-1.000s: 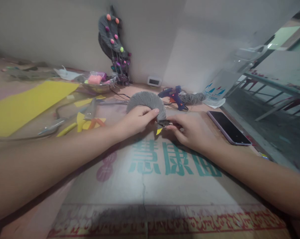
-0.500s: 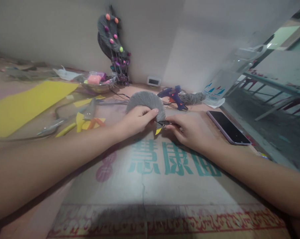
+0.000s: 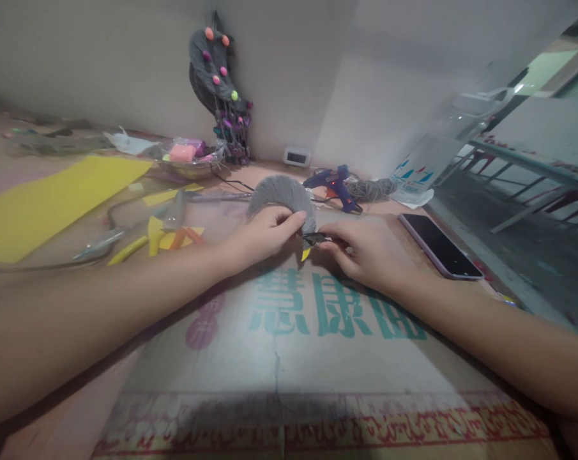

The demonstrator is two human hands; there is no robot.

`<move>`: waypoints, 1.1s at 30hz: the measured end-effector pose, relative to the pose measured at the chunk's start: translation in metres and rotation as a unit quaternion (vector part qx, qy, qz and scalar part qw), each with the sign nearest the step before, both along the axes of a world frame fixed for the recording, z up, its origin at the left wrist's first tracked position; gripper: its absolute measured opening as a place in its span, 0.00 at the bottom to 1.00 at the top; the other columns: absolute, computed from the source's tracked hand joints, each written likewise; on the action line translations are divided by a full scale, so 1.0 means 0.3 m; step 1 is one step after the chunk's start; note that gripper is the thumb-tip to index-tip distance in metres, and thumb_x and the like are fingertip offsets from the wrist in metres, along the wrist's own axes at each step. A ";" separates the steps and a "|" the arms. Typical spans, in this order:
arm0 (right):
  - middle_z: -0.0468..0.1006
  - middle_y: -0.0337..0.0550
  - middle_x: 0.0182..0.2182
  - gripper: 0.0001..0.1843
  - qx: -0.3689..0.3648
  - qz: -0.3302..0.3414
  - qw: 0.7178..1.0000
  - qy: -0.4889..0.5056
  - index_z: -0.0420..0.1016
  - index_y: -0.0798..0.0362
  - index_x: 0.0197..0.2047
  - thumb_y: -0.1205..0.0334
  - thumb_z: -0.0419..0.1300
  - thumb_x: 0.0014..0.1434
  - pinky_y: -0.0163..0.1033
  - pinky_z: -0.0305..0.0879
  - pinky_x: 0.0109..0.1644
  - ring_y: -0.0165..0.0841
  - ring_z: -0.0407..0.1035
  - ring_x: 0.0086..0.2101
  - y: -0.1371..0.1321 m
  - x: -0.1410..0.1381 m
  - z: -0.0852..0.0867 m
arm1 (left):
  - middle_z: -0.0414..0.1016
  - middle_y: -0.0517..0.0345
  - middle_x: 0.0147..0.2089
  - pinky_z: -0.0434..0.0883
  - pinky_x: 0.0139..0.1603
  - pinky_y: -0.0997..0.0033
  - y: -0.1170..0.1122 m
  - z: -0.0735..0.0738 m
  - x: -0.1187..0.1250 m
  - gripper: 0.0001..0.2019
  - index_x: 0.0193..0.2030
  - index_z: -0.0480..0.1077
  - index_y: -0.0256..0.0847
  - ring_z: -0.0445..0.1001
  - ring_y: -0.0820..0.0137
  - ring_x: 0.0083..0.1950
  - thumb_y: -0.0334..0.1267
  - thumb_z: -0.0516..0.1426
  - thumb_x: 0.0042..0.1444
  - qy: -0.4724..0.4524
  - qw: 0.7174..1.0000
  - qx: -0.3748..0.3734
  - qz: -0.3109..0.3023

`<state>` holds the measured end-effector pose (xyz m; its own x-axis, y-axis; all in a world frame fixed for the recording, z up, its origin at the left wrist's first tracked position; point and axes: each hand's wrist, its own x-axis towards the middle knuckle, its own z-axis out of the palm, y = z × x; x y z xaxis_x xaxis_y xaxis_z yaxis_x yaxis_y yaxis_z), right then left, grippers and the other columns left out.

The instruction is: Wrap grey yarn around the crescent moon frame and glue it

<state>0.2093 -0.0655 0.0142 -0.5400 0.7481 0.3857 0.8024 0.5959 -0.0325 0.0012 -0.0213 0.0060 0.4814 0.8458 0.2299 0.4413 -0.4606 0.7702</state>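
Note:
A crescent wrapped in grey yarn (image 3: 283,190) is held above the cardboard (image 3: 221,364), its tip pointing toward me. My left hand (image 3: 276,230) is closed on the inner curve of the crescent, thumb on top. A bare yellow point (image 3: 306,254) sticks out at the tip. Beside it, my right hand (image 3: 349,246) pinches a dark grey yarn strand (image 3: 314,239) that lies across the tip. The strand's far end is hidden by the fingers.
Behind stand a blue glue gun (image 3: 334,185), a grey yarn bundle (image 3: 370,189), a small clock (image 3: 297,156) and a hanging crescent ornament (image 3: 212,70). A phone (image 3: 439,246) and a plastic bottle (image 3: 442,140) are at right. Yellow sheet (image 3: 53,198) and scissors (image 3: 130,249) lie left.
The crescent has turned slightly, its upper edge moving a little to the right. More of the dark strand shows across the tip. Both hands stay nearly in place.

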 end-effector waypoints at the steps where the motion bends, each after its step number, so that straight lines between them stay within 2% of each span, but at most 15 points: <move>1: 0.82 0.46 0.33 0.10 -0.004 -0.001 1.000 -0.009 0.79 0.54 0.42 0.62 0.57 0.65 0.38 0.60 0.37 0.36 0.72 0.33 -0.003 -0.004 0.005 | 0.63 0.63 0.20 0.59 0.32 0.70 -0.004 0.003 0.001 0.25 0.20 0.64 0.40 0.64 0.72 0.27 0.49 0.48 0.67 0.011 1.000 0.003 0.009; 4: 0.82 0.47 0.33 0.09 -0.013 -0.004 1.000 -0.026 0.79 0.54 0.40 0.63 0.58 0.64 0.38 0.59 0.37 0.36 0.71 0.33 -0.011 -0.012 0.017 | 0.64 0.63 0.20 0.58 0.33 0.70 -0.013 0.006 0.002 0.25 0.20 0.64 0.41 0.64 0.71 0.28 0.52 0.48 0.66 0.038 0.999 -0.004 0.030; 9: 0.82 0.49 0.37 0.09 -0.009 -0.003 0.999 -0.032 0.79 0.55 0.44 0.63 0.59 0.65 0.38 0.60 0.39 0.37 0.73 0.37 -0.017 -0.018 0.020 | 0.65 0.63 0.21 0.58 0.34 0.69 -0.021 0.006 0.000 0.25 0.22 0.64 0.41 0.66 0.70 0.30 0.54 0.48 0.65 0.068 0.997 -0.010 0.037; 15: 0.83 0.48 0.36 0.08 -0.011 0.005 1.000 -0.017 0.79 0.55 0.41 0.64 0.58 0.65 0.38 0.63 0.40 0.37 0.74 0.37 -0.006 -0.007 0.010 | 0.65 0.63 0.22 0.58 0.35 0.69 -0.013 0.000 0.000 0.25 0.22 0.64 0.40 0.65 0.71 0.30 0.54 0.48 0.65 0.067 0.997 0.007 0.039; 19: 0.83 0.48 0.37 0.11 0.000 0.012 0.998 0.069 0.78 0.55 0.46 0.61 0.55 0.66 0.38 0.65 0.39 0.37 0.74 0.36 0.014 0.018 -0.025 | 0.65 0.61 0.21 0.58 0.32 0.69 -0.002 -0.006 0.003 0.25 0.21 0.63 0.40 0.65 0.71 0.28 0.50 0.48 0.66 0.034 0.999 0.014 0.002; 24: 0.82 0.47 0.37 0.17 -0.013 -0.034 0.982 0.184 0.75 0.54 0.50 0.55 0.61 0.62 0.38 0.67 0.35 0.36 0.74 0.33 0.030 0.030 -0.056 | 0.65 0.61 0.21 0.58 0.28 0.71 0.019 -0.028 0.003 0.24 0.23 0.65 0.40 0.64 0.72 0.25 0.51 0.48 0.66 0.013 0.998 -0.015 -0.058; 26: 0.81 0.45 0.34 0.14 -0.035 -0.039 0.984 0.170 0.77 0.54 0.48 0.56 0.61 0.62 0.37 0.65 0.34 0.34 0.72 0.31 0.029 0.021 -0.048 | 0.66 0.61 0.21 0.58 0.27 0.71 0.027 -0.037 0.002 0.24 0.24 0.66 0.39 0.64 0.72 0.25 0.51 0.48 0.66 0.008 0.997 -0.008 -0.075; 29: 0.77 0.40 0.24 0.10 -0.058 -0.047 0.987 0.143 0.80 0.55 0.35 0.58 0.60 0.62 0.34 0.58 0.29 0.30 0.66 0.24 0.022 0.004 -0.025 | 0.67 0.61 0.22 0.60 0.29 0.71 0.036 -0.041 0.002 0.23 0.24 0.67 0.39 0.65 0.72 0.26 0.51 0.48 0.66 0.009 0.996 0.012 -0.089; 31: 0.73 0.38 0.20 0.12 -0.072 -0.050 0.986 0.143 0.79 0.55 0.29 0.60 0.59 0.62 0.34 0.54 0.27 0.28 0.62 0.22 0.019 -0.002 -0.016 | 0.68 0.61 0.23 0.60 0.31 0.71 0.040 -0.037 0.003 0.23 0.24 0.67 0.39 0.66 0.72 0.27 0.49 0.48 0.66 0.021 0.995 0.036 -0.086; 33: 0.72 0.38 0.19 0.13 -0.083 -0.057 0.983 0.156 0.78 0.55 0.28 0.60 0.59 0.62 0.34 0.51 0.26 0.28 0.61 0.22 0.019 -0.003 -0.015 | 0.67 0.60 0.23 0.60 0.32 0.70 0.042 -0.033 0.005 0.22 0.22 0.66 0.39 0.66 0.71 0.28 0.47 0.48 0.66 0.032 0.995 0.058 -0.081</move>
<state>0.2085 -0.0597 0.0099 -0.3239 0.8637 0.3861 0.7991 0.4682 -0.3771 0.0026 -0.0088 -0.0038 0.6256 0.7256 0.2866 0.4002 -0.6139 0.6804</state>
